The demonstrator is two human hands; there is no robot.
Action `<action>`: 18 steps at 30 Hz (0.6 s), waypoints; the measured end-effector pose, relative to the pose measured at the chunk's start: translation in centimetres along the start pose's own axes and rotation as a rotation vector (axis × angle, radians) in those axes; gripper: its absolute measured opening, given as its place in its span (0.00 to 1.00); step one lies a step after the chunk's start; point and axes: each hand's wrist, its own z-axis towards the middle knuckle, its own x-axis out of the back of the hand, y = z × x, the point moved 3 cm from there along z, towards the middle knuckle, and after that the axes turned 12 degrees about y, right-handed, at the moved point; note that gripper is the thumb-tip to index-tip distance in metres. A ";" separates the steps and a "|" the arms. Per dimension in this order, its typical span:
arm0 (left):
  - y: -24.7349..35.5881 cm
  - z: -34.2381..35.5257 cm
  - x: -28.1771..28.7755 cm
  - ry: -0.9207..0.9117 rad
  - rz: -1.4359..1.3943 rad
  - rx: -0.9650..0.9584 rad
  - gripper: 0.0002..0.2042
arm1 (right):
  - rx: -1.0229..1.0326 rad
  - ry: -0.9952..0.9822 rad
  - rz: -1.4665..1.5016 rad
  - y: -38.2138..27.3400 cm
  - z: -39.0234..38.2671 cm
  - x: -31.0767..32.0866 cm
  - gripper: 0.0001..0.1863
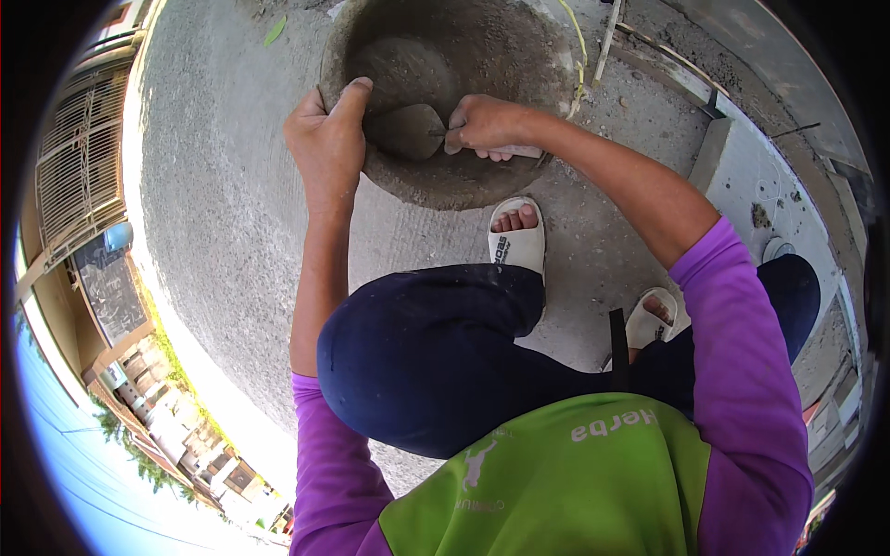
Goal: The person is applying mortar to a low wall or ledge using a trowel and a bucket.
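A round grey tub point(422, 188), its inside coated with dried cement, stands on the ground in front of me. My left hand point(329, 139) is closed over its left rim, thumb on top. In my right hand point(491, 128) is a trowel point(408, 132), gripped by its pale handle. The trowel's grey blade points left, inside the near part of the tub. Some grey material lies at the tub's bottom, but how much is hard to make out.
Close behind the tub is my sandalled foot point(519, 243). A yellow cord point(581, 51) hangs along the tub's right side. Farther right are a thin wooden stick point(607, 42) and a pale concrete ledge point(769, 176). A green leaf point(274, 31) lies on the concrete ground at the far left.
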 end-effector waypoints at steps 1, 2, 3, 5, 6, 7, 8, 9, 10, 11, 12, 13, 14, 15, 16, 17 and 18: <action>0.0 0.1 0.1 0.011 0.004 -0.008 0.09 | 0.007 -0.022 0.053 -0.1 -0.2 0.3 0.19; -0.3 0.3 0.0 0.018 -0.030 -0.016 0.09 | 0.021 -0.021 0.051 -0.3 -0.5 0.6 0.19; -0.3 0.3 -0.1 0.025 -0.067 -0.025 0.09 | 0.021 -0.033 0.080 -0.4 -0.9 1.0 0.18; 0.4 0.1 -0.7 0.035 -0.048 -0.040 0.10 | 0.014 -0.023 0.101 -0.2 -1.9 2.4 0.18; 0.7 -0.1 -1.2 0.042 -0.024 -0.045 0.12 | 0.017 -0.024 0.139 -0.1 -2.6 2.9 0.18; 0.7 -0.1 -1.2 0.050 -0.014 -0.056 0.12 | 0.013 -0.021 0.173 0.1 -3.3 3.5 0.18; 0.5 0.2 -1.2 0.051 -0.017 -0.066 0.12 | 0.016 -0.028 0.186 0.1 -4.1 4.1 0.19; 0.4 0.4 -1.1 0.067 -0.032 -0.094 0.12 | 0.014 -0.039 0.197 0.1 -4.8 4.7 0.18; 0.0 0.7 -0.9 0.062 -0.003 -0.065 0.12 | 0.000 -0.050 0.191 0.4 -5.6 5.3 0.18; 0.4 0.3 -1.1 0.033 -0.101 -0.011 0.12 | 0.009 -0.053 0.213 0.7 -6.5 5.9 0.18; 0.5 0.6 -0.6 0.033 -0.069 -0.012 0.12 | 0.009 -0.040 0.236 0.6 -7.7 6.6 0.18; 0.8 0.4 -0.9 0.041 -0.082 -0.001 0.12 | -0.020 -0.009 0.224 1.2 -9.1 7.6 0.18; -0.1 1.1 -0.6 0.022 -0.084 0.005 0.12 | -0.003 0.013 0.245 1.1 -10.7 8.8 0.18; -0.1 1.3 -1.0 0.011 -0.088 0.002 0.12 | 0.017 0.032 0.268 0.9 -12.3 10.0 0.18; -0.4 1.4 -0.7 0.006 -0.099 0.016 0.12 | 0.016 0.061 0.258 0.5 -14.3 11.3 0.17; -0.6 1.6 -0.6 0.001 -0.112 0.030 0.13 | 0.006 0.074 0.251 0.4 -16.2 12.5 0.17; -0.7 1.8 -0.4 -0.008 -0.125 0.031 0.13 | -0.001 0.105 0.236 0.3 -18.0 13.8 0.17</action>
